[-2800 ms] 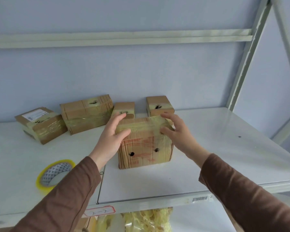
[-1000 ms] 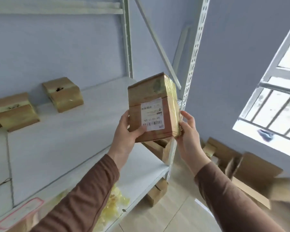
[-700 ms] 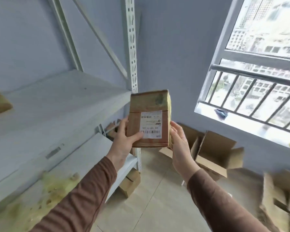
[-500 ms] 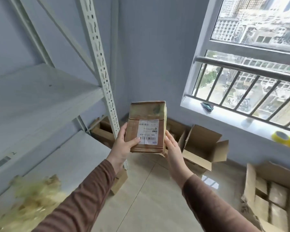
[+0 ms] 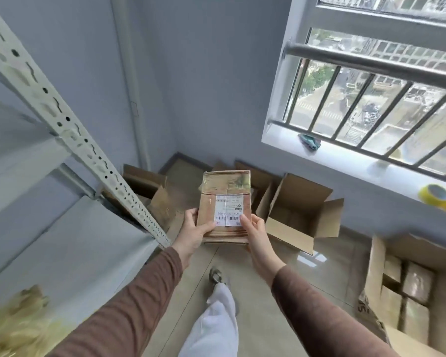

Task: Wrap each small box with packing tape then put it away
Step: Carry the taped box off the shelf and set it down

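Brown box (image 5: 225, 202), white barcoded label (image 5: 228, 210)

The box (image 5: 225, 202) sits between the left hand (image 5: 191, 234) and right hand (image 5: 258, 237). Shelf post (image 5: 88, 150) left of it, open carton (image 5: 294, 215) right, tape rolls (image 5: 440, 195) farther right on the sill (image 5: 345, 155).

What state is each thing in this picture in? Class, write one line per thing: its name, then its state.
Taped box: wrapped in tape, held up off the floor, label facing up.
Left hand: grips the box's left edge.
Right hand: grips the box's right edge.
Empty carton: on the floor, flaps open.
Carton at right: open, with wrapped boxes inside.
Tape rolls: lying on the window sill.
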